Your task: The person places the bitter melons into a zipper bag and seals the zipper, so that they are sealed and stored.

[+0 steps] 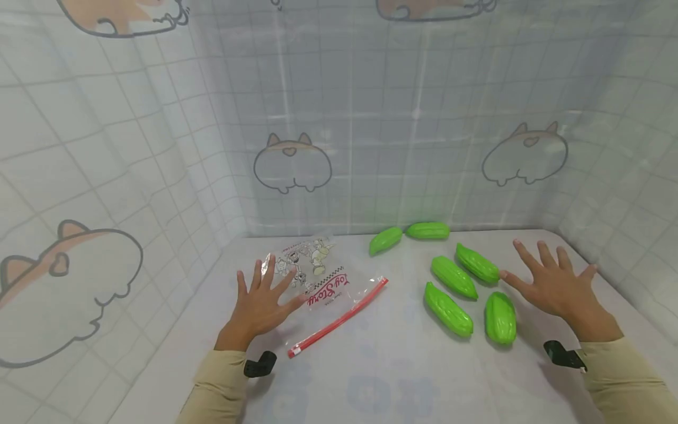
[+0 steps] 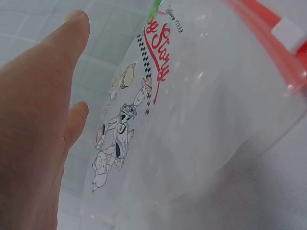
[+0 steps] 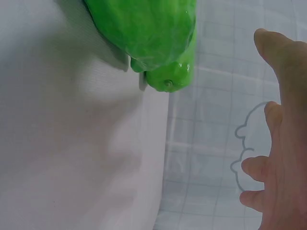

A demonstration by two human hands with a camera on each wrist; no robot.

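Note:
My left hand (image 1: 259, 309) is spread out palm down beside a clear zip bag (image 1: 357, 288), its fingers overlapping the bag's left part in the head view. The bag lies flat, with cartoon figures, red lettering and a red slider zip (image 1: 339, 323) along its near edge. My right hand (image 1: 558, 288), fingers splayed, holds nothing. Its thumb tip comes right by one of several bright green, ridged toy vegetables (image 1: 478, 264), shaped like bitter melons. Another green vegetable (image 1: 500, 318) lies nearer me, left of the right wrist. In the right wrist view, two green vegetables (image 3: 148, 31) overlap.
Two more green vegetables, one at the back middle (image 1: 385, 241) and one at the back wall (image 1: 428, 230), lie on the white table (image 1: 381, 365). Gridded curtains (image 1: 371, 118) with cartoon dog prints enclose it at the back and both sides. Each wrist carries a small black device (image 1: 259, 365).

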